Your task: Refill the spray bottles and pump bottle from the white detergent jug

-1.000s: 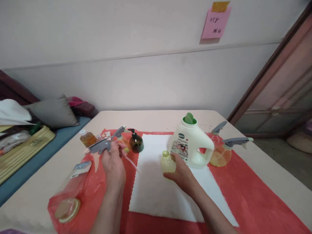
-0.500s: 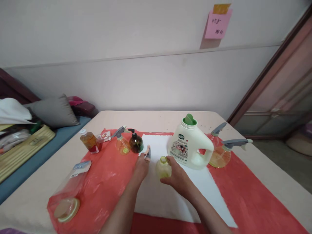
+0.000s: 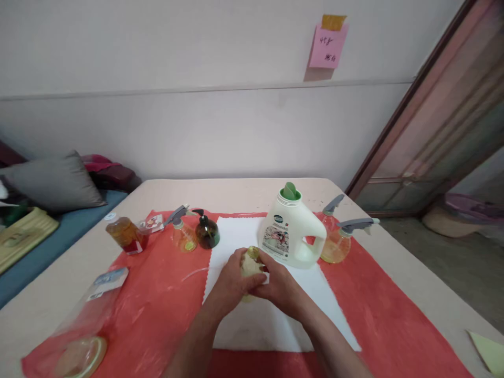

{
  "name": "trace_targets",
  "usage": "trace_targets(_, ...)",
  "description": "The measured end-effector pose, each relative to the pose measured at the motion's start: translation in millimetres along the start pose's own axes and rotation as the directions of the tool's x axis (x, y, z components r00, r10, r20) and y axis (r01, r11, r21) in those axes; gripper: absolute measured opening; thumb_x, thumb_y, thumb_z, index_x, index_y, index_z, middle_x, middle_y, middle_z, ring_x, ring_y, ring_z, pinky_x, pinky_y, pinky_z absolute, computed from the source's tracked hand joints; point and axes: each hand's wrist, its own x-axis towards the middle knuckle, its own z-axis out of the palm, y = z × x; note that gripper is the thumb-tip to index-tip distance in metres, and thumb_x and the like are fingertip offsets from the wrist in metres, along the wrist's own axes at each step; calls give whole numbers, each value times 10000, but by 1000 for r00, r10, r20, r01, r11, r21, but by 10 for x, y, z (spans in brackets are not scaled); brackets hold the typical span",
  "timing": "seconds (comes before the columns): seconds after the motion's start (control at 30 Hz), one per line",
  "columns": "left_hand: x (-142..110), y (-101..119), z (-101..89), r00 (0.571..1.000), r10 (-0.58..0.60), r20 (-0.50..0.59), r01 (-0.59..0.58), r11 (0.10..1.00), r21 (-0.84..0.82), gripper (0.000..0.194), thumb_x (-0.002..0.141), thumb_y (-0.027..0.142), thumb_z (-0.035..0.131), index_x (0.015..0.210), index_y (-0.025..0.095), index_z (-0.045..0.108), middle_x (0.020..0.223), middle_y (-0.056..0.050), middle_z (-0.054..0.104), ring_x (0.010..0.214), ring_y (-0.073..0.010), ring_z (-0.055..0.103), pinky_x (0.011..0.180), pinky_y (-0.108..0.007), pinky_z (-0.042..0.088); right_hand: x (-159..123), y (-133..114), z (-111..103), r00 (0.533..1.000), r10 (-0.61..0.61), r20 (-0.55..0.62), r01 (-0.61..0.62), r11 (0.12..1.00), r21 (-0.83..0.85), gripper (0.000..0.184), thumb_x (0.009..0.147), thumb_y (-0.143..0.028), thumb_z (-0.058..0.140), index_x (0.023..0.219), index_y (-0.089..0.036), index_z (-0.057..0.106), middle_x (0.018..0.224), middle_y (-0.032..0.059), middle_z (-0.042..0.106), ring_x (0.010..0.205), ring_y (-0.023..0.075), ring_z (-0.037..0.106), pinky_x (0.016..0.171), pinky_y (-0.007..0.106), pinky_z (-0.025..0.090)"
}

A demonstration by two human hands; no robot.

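Note:
Over the white sheet, a small, clear yellowish bottle is held roughly upright between both hands, its neck open with no cap on it. My left hand wraps round its left side. My right hand grips it from the right. The fingers hide much of the bottle. Just behind and to the right stands a large pale-green detergent jug with a green piece in its mouth. A dark pump bottle is to the left of the sheet's back.
Orange spray bottle and amber bottle stand at left. A clear plastic container lies on the red cloth. Two grey-headed spray bottles, one yellow, stand right of the jug. A pink note hangs on the wall.
My left hand has come over to the bottle, joining my right hand. The grey spray head seen at my left hand earlier no longer shows. The view has shifted right.

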Motion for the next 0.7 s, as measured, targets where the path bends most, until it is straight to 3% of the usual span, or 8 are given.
trace_targets(0.1, 22, 21, -24, 1000, -13, -23, 11, 996, -85, 477, 703, 428, 778, 1086, 193, 619, 971, -47, 670, 886, -216, 619, 770, -306, 472, 26, 34, -88, 961, 95, -260, -31, 970, 240, 416, 559, -281, 785, 958, -213, 690, 891, 17, 709, 856, 234, 653, 815, 392, 523)
trace_targets(0.2, 45, 66, -137, 983, -29, -180, -29, 951, -308, 512, 689, 477, 790, 1083, 201, 615, 1005, -36, 642, 893, -185, 608, 755, -277, 471, 82, 166, -205, 697, 195, -690, 8, 960, 280, 321, 709, -447, 685, 914, -210, 617, 856, 10, 646, 857, 212, 611, 840, 388, 486)
trace_targets(0.27, 52, 93, -205, 961, -77, -267, -52, 893, -447, 552, 688, 487, 791, 1137, 226, 605, 1057, -38, 633, 945, -186, 612, 756, -272, 486, 114, 240, -276, 568, 193, -800, 31, 966, 255, 377, 772, -472, 626, 1045, -220, 564, 1024, 25, 627, 1003, 211, 579, 923, 386, 445)
trace_targets(0.3, 55, 101, -230, 951, -109, -289, -54, 862, -504, 556, 690, 493, 790, 1145, 233, 604, 1069, -41, 633, 968, -192, 617, 753, -273, 494, 129, 262, -307, 539, 190, -820, 38, 968, 249, 421, 767, -471, 637, 1097, -224, 550, 1105, 33, 618, 1065, 214, 563, 954, 386, 431)
trace_targets(0.37, 61, 108, -260, 943, -177, -281, -34, 790, -612, 532, 702, 507, 783, 1122, 230, 609, 1077, -52, 637, 998, -207, 629, 756, -288, 513, 162, 281, -362, 586, 155, -795, 51, 972, 228, 500, 752, -453, 670, 1181, -229, 546, 1227, 47, 609, 1148, 226, 545, 998, 392, 416)
trace_targets(0.5, 61, 115, -261, 943, -288, -168, 53, 627, -777, 465, 737, 494, 767, 1059, 201, 603, 1048, -84, 657, 978, -225, 653, 810, -354, 543, 268, 324, -495, 781, 80, -619, 50, 980, 190, 663, 702, -453, 736, 1286, -211, 535, 1305, 98, 618, 1176, 264, 566, 1010, 410, 438)
trace_targets(0.57, 52, 125, -234, 955, -271, -123, 69, 603, -794, 447, 729, 398, 788, 1083, 208, 592, 1074, -86, 657, 1008, -228, 648, 849, -376, 540, 317, 382, -579, 812, 75, -579, 49, 979, 196, 711, 699, -506, 723, 1304, -186, 530, 1291, 122, 634, 1153, 269, 591, 1001, 410, 456)
trace_targets(0.7, 38, 123, -131, 975, -167, -144, 11, 689, -725, 619, 592, 212, 843, 1150, 247, 577, 1141, -57, 621, 1112, -230, 601, 903, -351, 505, 291, 443, -720, 799, 37, -600, 71, 985, 155, 799, 723, -679, 601, 1329, -164, 520, 1328, 141, 614, 1198, 281, 570, 1053, 435, 420)
